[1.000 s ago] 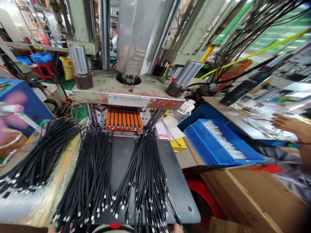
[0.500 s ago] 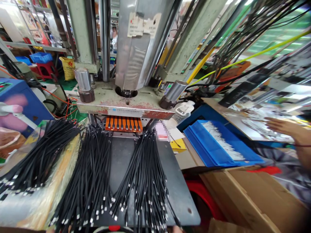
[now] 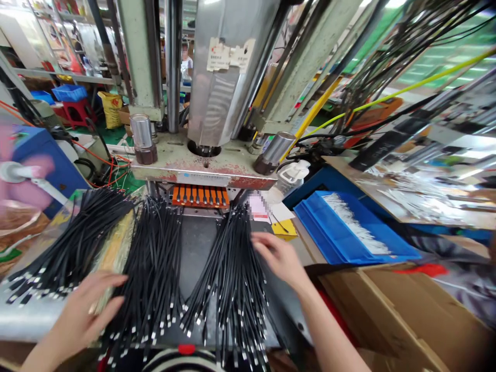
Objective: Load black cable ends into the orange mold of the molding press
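Observation:
My left hand [image 3: 83, 310] is at the left edge of the middle bundle of black cables [image 3: 155, 268], thumb and fingers apart, holding nothing I can see. Beside the right bundle of black cables [image 3: 238, 268] is my right hand [image 3: 279, 258], its fingers stretched toward the cables and apart. Small silvery plugs tip the near ends of both bundles. A third bundle of black cables [image 3: 73, 243] lies on the far left. In the press [image 3: 205, 168], an orange mould block [image 3: 200, 196] carries a row of black connector pieces.
A dark metal plate [image 3: 197, 232] extends in front of the press. To the right are a blue bin [image 3: 321, 237] of white pieces, a cardboard box [image 3: 364, 310] and a clear plastic jug [image 3: 291, 178]. A pink fan [image 3: 15, 173] stands at left.
Both my hands have come up from the lower edge of the picture to the cable bundles. The co-worker's hand at the right has gone out of view. The camera has shifted slightly.

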Demonstrator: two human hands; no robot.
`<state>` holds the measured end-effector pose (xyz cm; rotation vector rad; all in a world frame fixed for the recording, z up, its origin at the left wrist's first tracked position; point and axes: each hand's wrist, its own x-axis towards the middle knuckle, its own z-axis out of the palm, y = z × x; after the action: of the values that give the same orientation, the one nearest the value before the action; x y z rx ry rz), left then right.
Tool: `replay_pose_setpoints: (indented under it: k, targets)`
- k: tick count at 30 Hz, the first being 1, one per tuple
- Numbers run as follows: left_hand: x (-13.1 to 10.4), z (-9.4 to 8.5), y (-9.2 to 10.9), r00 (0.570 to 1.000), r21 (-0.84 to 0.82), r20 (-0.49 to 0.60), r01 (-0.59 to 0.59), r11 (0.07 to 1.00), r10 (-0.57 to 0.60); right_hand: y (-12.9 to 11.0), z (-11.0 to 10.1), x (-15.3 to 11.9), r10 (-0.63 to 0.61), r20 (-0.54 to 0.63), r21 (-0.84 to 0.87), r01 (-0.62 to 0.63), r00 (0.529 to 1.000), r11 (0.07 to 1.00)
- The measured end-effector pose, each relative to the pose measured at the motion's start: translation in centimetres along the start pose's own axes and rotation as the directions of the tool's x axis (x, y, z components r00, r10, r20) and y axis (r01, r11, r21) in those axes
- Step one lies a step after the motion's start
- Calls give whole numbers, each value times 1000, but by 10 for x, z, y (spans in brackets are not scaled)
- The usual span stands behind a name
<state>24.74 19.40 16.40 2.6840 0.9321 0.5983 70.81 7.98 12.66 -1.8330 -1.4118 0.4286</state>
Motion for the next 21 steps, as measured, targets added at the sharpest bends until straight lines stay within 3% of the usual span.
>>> replay_pose_setpoints:
  k: [1,4,6,9,12,14,16,19,21]
  targets:
    - [23,5,10,981,19,112,-161,987,158,-24,18,24,-102,89,50,98,991,994]
    - [90,33,43,843,9,347,-441,897,411,-88,75,83,-376,259,174,340,890,924]
    - [118,55,56,763,13,411,-551,834,498,-114,104,111,-426,313,171,391,849,904]
    - [132,75,53,715,44,464,-608,793,523,-131,126,136,-420,316,199,373,851,906]
    - [123,70,36,727,50,477,-583,811,493,-130,120,139,-434,114,295,387,894,874]
    - [111,59,24,743,20,474,-546,838,473,-123,104,131,-461,9,296,438,888,849]
    - [101,49,16,765,-28,466,-490,871,445,-111,85,117,-463,81,219,437,883,872]
    - [93,41,11,799,-130,438,-396,909,411,-88,59,92,-276,295,-193,340,915,920]
    - [94,39,8,831,-216,376,-352,911,410,-70,47,76,-16,268,-580,174,963,796]
